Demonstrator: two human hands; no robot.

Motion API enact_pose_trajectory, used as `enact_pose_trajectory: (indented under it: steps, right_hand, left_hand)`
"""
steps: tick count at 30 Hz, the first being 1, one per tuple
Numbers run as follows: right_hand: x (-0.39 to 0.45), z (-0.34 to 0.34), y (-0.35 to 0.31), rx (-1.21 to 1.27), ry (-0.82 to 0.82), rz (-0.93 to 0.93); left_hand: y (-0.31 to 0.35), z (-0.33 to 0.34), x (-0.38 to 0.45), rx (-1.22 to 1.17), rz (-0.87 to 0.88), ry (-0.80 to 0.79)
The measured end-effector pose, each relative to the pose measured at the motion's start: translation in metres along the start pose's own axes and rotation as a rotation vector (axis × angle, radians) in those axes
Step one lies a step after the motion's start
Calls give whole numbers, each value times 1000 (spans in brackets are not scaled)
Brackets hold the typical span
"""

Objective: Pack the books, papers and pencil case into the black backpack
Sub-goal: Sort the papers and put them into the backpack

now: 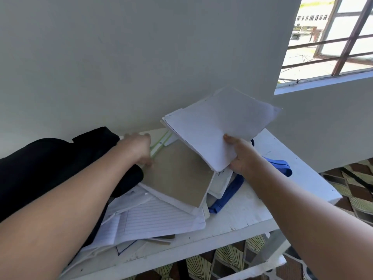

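One black backpack point(40, 168) lies at the white table's point(282, 158) left edge, one brown-covered book point(177, 174) mid-table, one blue strap point(228, 195) towards the right edge; loose papers point(157, 219) are too overlapped to count.

Bright daylight from overexposed window point(331, 43), soft shadows, wide-angle edge distortion, slight blur

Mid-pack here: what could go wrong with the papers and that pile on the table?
1. The right hand pinches the loose white sheets at one corner only; they fan out and may slip apart.
2. The lined papers overhang the white table front edge and could slide off.
3. The blue strap runs under the brown-covered book and may snag.
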State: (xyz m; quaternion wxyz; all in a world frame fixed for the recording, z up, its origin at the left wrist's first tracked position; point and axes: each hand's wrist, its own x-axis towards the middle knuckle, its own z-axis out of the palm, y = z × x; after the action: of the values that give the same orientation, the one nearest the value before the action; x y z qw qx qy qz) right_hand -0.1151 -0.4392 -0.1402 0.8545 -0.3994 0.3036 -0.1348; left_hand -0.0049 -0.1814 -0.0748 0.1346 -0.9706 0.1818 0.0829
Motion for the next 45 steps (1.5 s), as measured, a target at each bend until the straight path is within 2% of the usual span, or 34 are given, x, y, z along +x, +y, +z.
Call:
enact_pose_trajectory:
  steps: [2, 4, 6, 11, 17, 21, 26, 29, 31, 33, 35, 38, 45]
  right_hand:
    - [-2, 5, 3, 4, -5, -1]
    - [-4, 12, 4, 10, -11, 2]
    - [-8, 18, 4, 10, -13, 5]
    - [-17, 27, 5, 11, -24, 7]
    - [-25, 22, -3, 66, -50, -22]
    - [-31, 23, -3, 89, -52, -22]
    - [-39, 23, 2, 89, -44, -20]
    - [-37, 19, 4, 45, 11, -21]
    - [-36, 15, 7, -20, 48, -16]
    - [-29, 5, 14, -133, 85, 1]
    - [-20, -4, 20, -231, 109, 11]
    - [-30, -5, 21, -385, 89, 41]
    - [-44, -4, 16, -540, -89, 64]
  left_hand:
    - [24, 7, -15, -118, 124, 78]
    - [59, 13, -33, -275, 245, 84]
    - [93, 22, -48, -309, 328, 117]
    - [125, 32, -66, -269, 299, 120]
    - [111, 28, -60, -537, 304, 174]
    - [88, 22, -48, -838, 303, 80]
    - [57, 24, -50, -1372, 191, -146]
    - [30, 9, -46, -1757, -45, -111]
    - [6, -3, -40, -1865, -155, -63]
    - [-16, -10, -37, -1830, -165, -2]
    - [-28, -16, -37, -1691, -115, 68]
    - [-26, -25, -42, -1580, -18, 81]
    - [-1, -36, -43, -1452, 168, 171]
